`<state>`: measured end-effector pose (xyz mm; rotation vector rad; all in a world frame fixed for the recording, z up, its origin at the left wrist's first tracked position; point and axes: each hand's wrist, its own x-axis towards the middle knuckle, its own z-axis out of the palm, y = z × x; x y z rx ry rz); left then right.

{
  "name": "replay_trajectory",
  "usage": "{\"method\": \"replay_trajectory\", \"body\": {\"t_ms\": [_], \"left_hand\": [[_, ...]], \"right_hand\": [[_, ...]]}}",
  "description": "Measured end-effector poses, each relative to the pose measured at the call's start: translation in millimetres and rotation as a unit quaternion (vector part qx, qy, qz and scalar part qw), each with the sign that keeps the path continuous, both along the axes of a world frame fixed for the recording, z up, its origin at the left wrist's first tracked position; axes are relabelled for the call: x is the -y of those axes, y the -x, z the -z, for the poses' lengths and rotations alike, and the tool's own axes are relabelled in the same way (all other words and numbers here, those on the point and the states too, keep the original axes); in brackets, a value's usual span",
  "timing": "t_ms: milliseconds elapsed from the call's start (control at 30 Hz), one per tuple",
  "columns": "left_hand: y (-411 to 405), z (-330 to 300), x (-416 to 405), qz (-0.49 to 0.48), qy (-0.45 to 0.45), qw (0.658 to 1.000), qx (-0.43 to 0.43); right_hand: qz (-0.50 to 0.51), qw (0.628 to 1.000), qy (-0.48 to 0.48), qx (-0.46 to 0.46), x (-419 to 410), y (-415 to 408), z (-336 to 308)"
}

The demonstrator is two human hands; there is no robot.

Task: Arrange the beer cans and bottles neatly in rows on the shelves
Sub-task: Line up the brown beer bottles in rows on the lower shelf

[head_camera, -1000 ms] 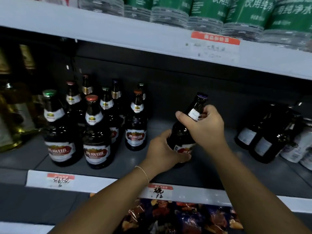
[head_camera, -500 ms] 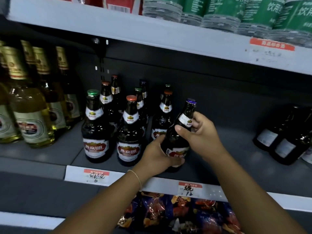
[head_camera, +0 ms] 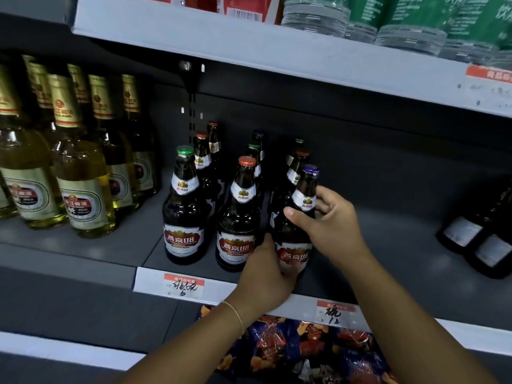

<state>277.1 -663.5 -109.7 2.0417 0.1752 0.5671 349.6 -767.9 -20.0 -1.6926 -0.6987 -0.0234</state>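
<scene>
A dark brown beer bottle with a purple cap stands nearly upright at the front of the grey shelf, beside two front bottles of the same brand, one green-capped and one red-capped. My left hand grips its base from the left. My right hand holds its neck and shoulder from the right. More dark bottles stand in rows behind.
Pale yellow beer bottles fill the shelf's left part. Dark bottles lie at the far right. Green-labelled water bottles sit on the shelf above. Snack bags lie below. Price tags line the shelf edge.
Both hands have carried the purple-capped bottle leftward, from the open shelf area up against the group of dark bottles, and tipped it more upright. The camera view shifted left too.
</scene>
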Motion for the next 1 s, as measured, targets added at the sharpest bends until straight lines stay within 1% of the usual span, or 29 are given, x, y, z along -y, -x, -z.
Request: {"method": "replay_trajectory", "body": {"t_ms": [133,333,567,700,800,1000], "left_hand": [[3.8,11.8,1.2,-0.002,-0.02,0.999,-0.026],[8.8,16.1,-0.7,-0.009,-0.024,1.0,-0.006],[12.1,19.3,-1.9,-0.006,-0.042,0.999,0.006],[12.1,19.7,-2.1,-0.01,-0.046,0.999,0.007],[11.9,18.6,-2.0,-0.006,-0.043,0.999,0.012],[12.0,17.2,-1.8,0.005,-0.027,0.999,0.02]], "right_hand": [[0.007,1.0,0.005,0.021,-1.1,1.9,2.6],[0.021,0.999,-0.002,0.031,-4.0,3.1,8.3],[0.01,0.998,0.034,0.045,-0.6,-4.2,8.9],[-0.037,0.999,0.031,-0.008,13.0,-11.0,9.1],[-0.08,0.994,0.06,-0.053,20.8,-10.4,14.2],[-0.068,0.995,0.053,-0.057,19.5,-8.9,20.8]]}}
